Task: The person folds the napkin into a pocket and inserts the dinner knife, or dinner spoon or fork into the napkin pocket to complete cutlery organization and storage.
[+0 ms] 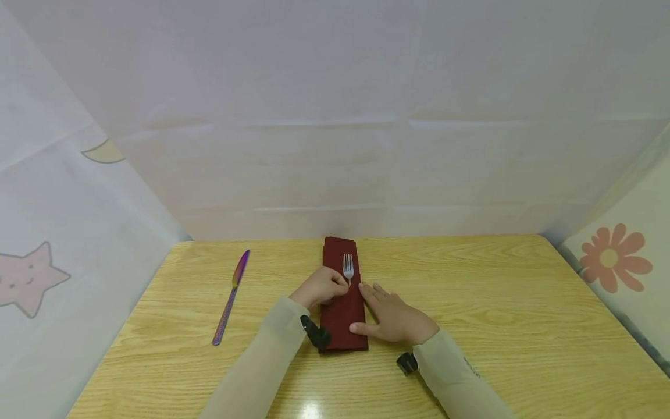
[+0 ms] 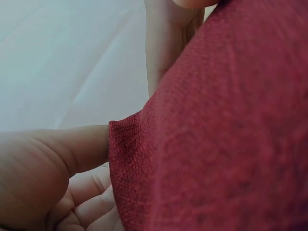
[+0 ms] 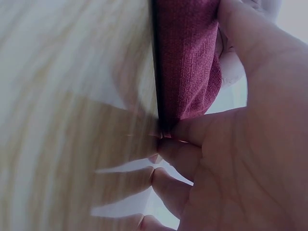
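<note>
A dark red folded cloth napkin lies lengthwise on the wooden table. The tines and neck of a silver fork show over its upper part; its handle is hidden by the cloth and the left hand. My left hand, fingers curled, pinches the napkin just below the fork's head. In the left wrist view the thumb goes behind the raised cloth edge. The right hand lies with its fingers spread along the napkin's right edge, its thumb on the cloth. In the right wrist view its fingertips touch that edge.
Left of the napkin, a purple knife with a patterned handle and an iridescent blade lies on the table. White sheets with printed shapes rise behind the table and at both sides. Black wrist cameras sit at the cuffs.
</note>
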### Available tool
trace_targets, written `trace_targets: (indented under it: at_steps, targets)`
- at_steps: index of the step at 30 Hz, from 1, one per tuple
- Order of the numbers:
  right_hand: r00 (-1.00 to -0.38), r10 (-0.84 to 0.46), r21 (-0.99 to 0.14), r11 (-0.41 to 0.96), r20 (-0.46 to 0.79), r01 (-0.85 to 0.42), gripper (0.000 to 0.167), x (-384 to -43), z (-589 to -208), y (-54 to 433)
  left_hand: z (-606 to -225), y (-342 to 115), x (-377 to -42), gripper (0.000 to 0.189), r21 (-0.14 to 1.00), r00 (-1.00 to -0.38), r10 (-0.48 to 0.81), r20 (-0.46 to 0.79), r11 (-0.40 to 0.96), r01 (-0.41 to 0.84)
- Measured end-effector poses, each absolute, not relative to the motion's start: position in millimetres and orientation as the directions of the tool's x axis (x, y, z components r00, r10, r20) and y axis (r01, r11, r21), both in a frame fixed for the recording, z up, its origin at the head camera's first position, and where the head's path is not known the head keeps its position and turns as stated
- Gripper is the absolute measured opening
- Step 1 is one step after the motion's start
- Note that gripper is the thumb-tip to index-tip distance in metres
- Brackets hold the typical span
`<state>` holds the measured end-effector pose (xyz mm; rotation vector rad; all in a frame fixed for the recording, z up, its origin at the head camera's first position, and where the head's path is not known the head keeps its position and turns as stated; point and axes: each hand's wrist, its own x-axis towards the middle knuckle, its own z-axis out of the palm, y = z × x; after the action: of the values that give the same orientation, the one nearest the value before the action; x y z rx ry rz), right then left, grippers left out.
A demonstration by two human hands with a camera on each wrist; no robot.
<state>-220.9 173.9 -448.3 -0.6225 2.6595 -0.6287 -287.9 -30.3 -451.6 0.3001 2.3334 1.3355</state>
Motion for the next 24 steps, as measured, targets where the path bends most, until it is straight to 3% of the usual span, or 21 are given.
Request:
trace_targets:
  at_steps: [17,21,24]
  targets:
    - [-0.847,-0.486,-0.494,0.802,-0.215,-0.335,0.098,-222.9,-452.0,175.8,-448.1,-32.3,-286.9,0.045,0.826,-0.873,0.433,-0.223,0.559,0.067]
    - [-0.846,-0.485,-0.492,0.804,-0.221,-0.333,0.098,-223.1,-452.4,175.1,-444.3,-33.7,-284.1,0.027,0.745,-0.9,0.425,-0.099,0.631,0.216]
    - [-0.849,-0.48,-0.493,0.806,-0.222,-0.326,0.097,-222.5,-451.2,174.2,-439.8,-38.6,-280.1,0.016,0.728,-0.917,0.397,-0.023,0.636,0.257]
